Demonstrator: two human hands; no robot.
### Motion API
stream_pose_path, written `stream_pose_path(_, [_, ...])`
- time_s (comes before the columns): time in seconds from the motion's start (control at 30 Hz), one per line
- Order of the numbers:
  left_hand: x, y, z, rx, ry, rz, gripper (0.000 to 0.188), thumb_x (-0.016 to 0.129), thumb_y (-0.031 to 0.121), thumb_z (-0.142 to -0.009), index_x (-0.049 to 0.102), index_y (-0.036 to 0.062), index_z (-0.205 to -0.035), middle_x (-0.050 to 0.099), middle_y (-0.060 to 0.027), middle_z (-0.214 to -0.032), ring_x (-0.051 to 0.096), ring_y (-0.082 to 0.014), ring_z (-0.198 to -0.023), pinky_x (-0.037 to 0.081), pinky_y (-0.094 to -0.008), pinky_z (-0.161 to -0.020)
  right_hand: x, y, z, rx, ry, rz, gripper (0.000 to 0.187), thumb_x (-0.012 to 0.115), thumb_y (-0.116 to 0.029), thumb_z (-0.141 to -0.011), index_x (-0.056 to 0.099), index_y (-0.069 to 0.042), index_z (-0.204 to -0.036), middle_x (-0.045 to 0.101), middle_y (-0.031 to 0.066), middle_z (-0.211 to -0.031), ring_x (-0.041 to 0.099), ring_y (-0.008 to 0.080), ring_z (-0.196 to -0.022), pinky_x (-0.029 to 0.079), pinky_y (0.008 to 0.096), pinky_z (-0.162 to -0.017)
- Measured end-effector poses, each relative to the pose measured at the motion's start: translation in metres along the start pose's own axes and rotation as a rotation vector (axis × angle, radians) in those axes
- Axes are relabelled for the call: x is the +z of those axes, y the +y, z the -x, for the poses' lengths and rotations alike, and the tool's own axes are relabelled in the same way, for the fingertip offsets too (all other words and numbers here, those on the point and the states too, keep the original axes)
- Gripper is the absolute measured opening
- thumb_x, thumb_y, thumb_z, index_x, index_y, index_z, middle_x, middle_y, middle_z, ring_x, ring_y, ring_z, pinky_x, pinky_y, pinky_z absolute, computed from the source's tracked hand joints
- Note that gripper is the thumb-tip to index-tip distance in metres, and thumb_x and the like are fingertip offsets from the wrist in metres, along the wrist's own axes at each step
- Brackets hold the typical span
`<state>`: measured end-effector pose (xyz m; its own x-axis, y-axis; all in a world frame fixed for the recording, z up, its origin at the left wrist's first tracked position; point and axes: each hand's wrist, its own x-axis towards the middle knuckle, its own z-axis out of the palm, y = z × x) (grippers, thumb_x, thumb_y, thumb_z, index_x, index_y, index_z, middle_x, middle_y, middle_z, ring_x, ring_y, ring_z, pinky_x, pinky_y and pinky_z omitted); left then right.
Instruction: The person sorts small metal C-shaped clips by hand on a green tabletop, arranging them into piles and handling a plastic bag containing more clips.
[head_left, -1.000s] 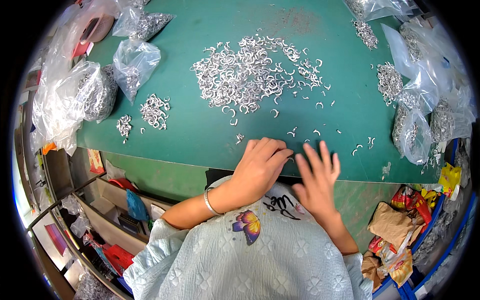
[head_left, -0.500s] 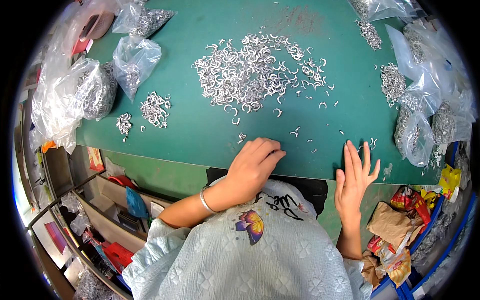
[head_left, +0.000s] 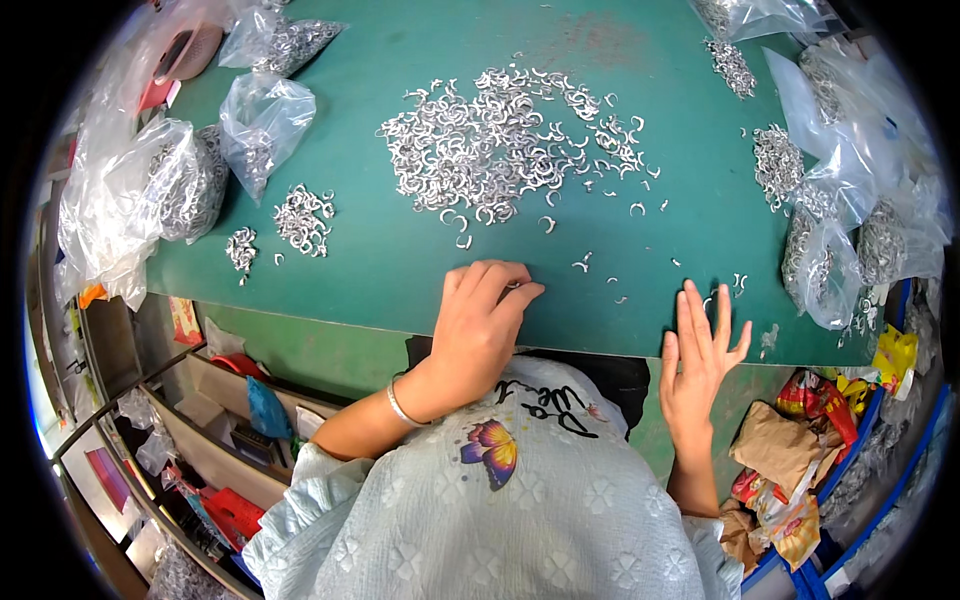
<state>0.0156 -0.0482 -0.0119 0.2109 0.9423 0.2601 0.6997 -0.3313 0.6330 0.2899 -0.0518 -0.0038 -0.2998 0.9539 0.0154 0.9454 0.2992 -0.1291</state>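
Observation:
A broad pile of small, C-shaped silvery metal pieces [head_left: 480, 150] covers the middle of the green tabletop. My left hand [head_left: 478, 318] rests at the near edge below it, fingers curled and thumb drawn toward the index finger. A tiny pale bit shows at those fingertips, too small to name. Farther right, my right hand [head_left: 700, 348] lies over the table edge with its fingers spread, holding nothing. A few curved pieces [head_left: 739, 284] sit beside its fingertips, and a small loose cluster [head_left: 582, 264] lies between the hands.
Left of the main pile are two smaller heaps [head_left: 303, 221] and clear plastic bags [head_left: 187, 180] filled with metal pieces. More bags [head_left: 825, 270] and heaps [head_left: 777, 166] line the right side. Below the table stand a shelf unit [head_left: 215, 425] and a brown paper bag [head_left: 775, 442].
My left hand has shifted left and slightly forward, and now covers the spot where a few small pieces lay. My right hand stays spread in nearly the same place.

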Motion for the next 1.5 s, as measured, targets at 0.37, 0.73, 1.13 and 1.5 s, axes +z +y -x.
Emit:
stream_pose_path(0.37, [0.000, 0.001, -0.001, -0.038, 0.001, 0.009, 0.035, 0.065, -0.011, -0.070, 0.066, 0.0042, -0.102, 0.059, -0.0076, -0.104, 0.056, -0.0259, -0.095, 0.038, -0.0387, -0.086, -0.003, 0.011, 0.004, -0.042, -0.016, 0.025, 0.051, 0.050, -0.028, -0.097, 0.047, -0.010, -0.144, 0.042, 0.0013, -0.153, 0.026, 0.0344, -0.147, 0.007, 0.0631, -0.114])
stream_pose_path(0.73, [0.000, -0.001, 0.001, -0.020, 0.010, 0.047, 0.035, 0.066, -0.011, -0.070, 0.066, 0.0050, -0.101, 0.060, -0.0064, -0.102, 0.057, -0.0246, -0.096, 0.038, -0.0389, -0.086, -0.008, -0.007, -0.019, -0.122, 0.177, -0.288, 0.043, 0.052, -0.026, -0.095, 0.060, -0.003, -0.130, 0.052, 0.0105, -0.143, 0.035, 0.0372, -0.141, 0.017, 0.0572, -0.114])
stream_pose_path(1.13, [-0.001, 0.001, 0.002, -0.035, -0.003, 0.060, 0.036, 0.066, -0.011, -0.070, 0.067, 0.0062, -0.101, 0.061, -0.0054, -0.103, 0.057, -0.0238, -0.097, 0.036, -0.0388, -0.086, 0.005, -0.065, -0.036, -0.187, 0.033, -0.285, 0.037, 0.071, -0.026, -0.083, 0.068, -0.017, -0.118, 0.052, 0.0069, -0.132, 0.039, 0.0363, -0.131, 0.020, 0.0602, -0.108])
stream_pose_path(1.5, [0.000, 0.000, 0.003, -0.013, -0.025, 0.064, 0.038, 0.064, -0.013, -0.069, 0.066, 0.0065, -0.102, 0.061, -0.0051, -0.103, 0.057, -0.0225, -0.096, 0.036, -0.0386, -0.086, 0.015, -0.035, -0.004, -0.067, 0.346, -0.222, 0.014, 0.079, -0.012, -0.073, 0.075, -0.018, -0.085, 0.065, 0.0005, -0.110, 0.052, 0.0302, -0.122, 0.015, 0.0546, -0.111])
